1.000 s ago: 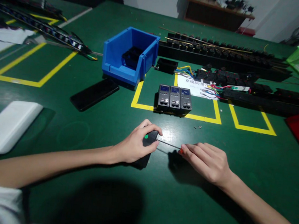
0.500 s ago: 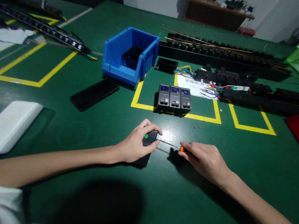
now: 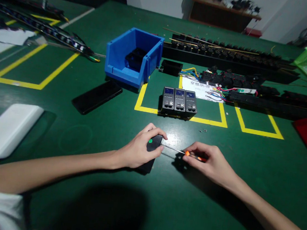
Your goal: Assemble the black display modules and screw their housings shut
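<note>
Here, my left hand (image 3: 137, 148) grips a black case (image 3: 154, 145), my right hand (image 3: 215, 162) a screwdriver (image 3: 187, 153) — the blue bin (image 3: 123, 75) holds something black (image 3: 135, 59).

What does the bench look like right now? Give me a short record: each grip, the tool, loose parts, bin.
Left grip: around a black block with a green dot
Right grip: on the handle of an orange-and-black screwdriver
Tool tip: at the block's right side; exact seating too small to tell
Loose parts: small metal pieces, likely screws, on the green table
Modules: three, side by side
Blue bin: dark parts inside
</note>
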Motion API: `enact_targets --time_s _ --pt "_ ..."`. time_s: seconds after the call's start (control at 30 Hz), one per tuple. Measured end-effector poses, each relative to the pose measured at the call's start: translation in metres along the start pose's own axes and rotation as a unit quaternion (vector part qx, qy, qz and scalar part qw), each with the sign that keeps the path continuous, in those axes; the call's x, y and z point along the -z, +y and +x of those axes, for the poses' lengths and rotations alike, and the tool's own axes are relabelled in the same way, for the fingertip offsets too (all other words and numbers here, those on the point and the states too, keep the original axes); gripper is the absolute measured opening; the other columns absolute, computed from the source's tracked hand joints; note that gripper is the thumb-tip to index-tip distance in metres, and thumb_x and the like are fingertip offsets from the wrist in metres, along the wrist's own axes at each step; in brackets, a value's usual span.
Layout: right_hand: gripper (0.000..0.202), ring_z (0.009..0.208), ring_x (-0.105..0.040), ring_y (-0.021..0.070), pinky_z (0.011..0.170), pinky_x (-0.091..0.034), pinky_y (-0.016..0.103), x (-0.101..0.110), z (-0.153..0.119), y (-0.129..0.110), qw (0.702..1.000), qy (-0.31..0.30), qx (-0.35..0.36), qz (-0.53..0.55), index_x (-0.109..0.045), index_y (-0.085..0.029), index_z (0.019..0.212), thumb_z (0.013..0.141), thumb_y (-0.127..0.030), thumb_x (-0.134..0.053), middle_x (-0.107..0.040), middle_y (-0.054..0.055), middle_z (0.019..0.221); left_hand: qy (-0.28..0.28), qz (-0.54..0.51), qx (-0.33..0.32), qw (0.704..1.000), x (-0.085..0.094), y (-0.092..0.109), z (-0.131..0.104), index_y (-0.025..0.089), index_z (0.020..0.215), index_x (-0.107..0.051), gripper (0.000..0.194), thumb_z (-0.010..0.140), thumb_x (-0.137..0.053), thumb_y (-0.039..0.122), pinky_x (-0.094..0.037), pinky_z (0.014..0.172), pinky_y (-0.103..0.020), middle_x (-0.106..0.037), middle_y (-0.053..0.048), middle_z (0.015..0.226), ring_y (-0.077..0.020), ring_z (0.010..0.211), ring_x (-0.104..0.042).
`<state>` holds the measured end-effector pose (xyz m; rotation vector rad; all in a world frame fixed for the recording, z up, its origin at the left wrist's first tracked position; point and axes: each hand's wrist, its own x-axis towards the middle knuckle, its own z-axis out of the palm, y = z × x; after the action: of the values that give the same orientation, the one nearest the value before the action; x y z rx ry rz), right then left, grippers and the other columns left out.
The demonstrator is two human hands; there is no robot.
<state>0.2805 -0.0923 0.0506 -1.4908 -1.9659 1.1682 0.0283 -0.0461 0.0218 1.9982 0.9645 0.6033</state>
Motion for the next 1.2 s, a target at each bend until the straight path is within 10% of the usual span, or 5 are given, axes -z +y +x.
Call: enact_targets --time_s 0.27,0.47,0.7,0.97,1.2 --pt "0.005 0.070 -0.062 0.0151 0.061 -0.047 0.026 -0.001 -0.006 0.018 0.917 0.108 0.278 -0.265 -0.061 -0.014 0.092 0.089 -0.017 -0.062 -0.068 0.007 0.079 0.003 -0.002 0.003 1.000 -0.001 0.000 0.000 0.022 0.108 -0.057 0.022 0.086 -0.056 0.025 -0.043 0.085 -0.032 -0.048 -0.003 0.100 -0.0170 0.093 -0.052" --pt "0.013 0.064 -0.059 0.0148 0.059 -0.045 0.028 0.002 -0.004 0.014 0.845 0.129 0.343 -0.390 -0.063 -0.010 0.103 0.090 -0.014 -0.060 -0.070 0.006 0.078 0.001 0.000 -0.001 1.000 0.000 0.001 0.001 0.022 0.110 -0.057 0.023 0.087 -0.056 0.025 -0.043 0.086 -0.032 -0.048 -0.003 0.100 -0.0169 0.093 -0.052" --pt "0.017 0.063 -0.062 0.0142 0.058 -0.042 0.027 0.000 -0.004 0.018 0.904 0.100 0.268 -0.317 -0.065 -0.012 0.101 0.093 -0.026 -0.059 -0.069 0.005 0.076 0.010 -0.003 -0.006 1.000 0.000 0.001 0.000 0.022 0.114 -0.051 0.030 0.085 -0.057 0.023 -0.043 0.090 -0.033 -0.051 -0.003 0.106 -0.0181 0.099 -0.052" --pt "0.032 0.056 -0.059 0.0111 0.051 -0.041 0.021 0.006 0.001 -0.003 0.998 -0.056 -0.005 -0.040 -0.067 -0.016 0.090 0.096 -0.043 -0.050 -0.065 0.000 0.065 0.020 -0.009 -0.012 1.000 -0.001 -0.001 0.001 0.022 0.110 -0.049 0.027 0.084 -0.058 0.022 -0.043 0.091 -0.034 -0.052 -0.003 0.105 -0.0183 0.101 -0.053" --pt "0.018 0.061 -0.058 0.0118 0.054 -0.044 0.022 -0.002 -0.004 0.005 0.992 0.034 0.077 -0.098 -0.058 -0.018 0.096 0.084 -0.028 -0.067 -0.067 0.002 0.077 0.020 -0.002 -0.011 1.000 -0.001 0.001 0.001 0.022 0.108 -0.049 0.026 0.083 -0.057 0.023 -0.044 0.089 -0.035 -0.052 -0.004 0.103 -0.0197 0.098 -0.053"
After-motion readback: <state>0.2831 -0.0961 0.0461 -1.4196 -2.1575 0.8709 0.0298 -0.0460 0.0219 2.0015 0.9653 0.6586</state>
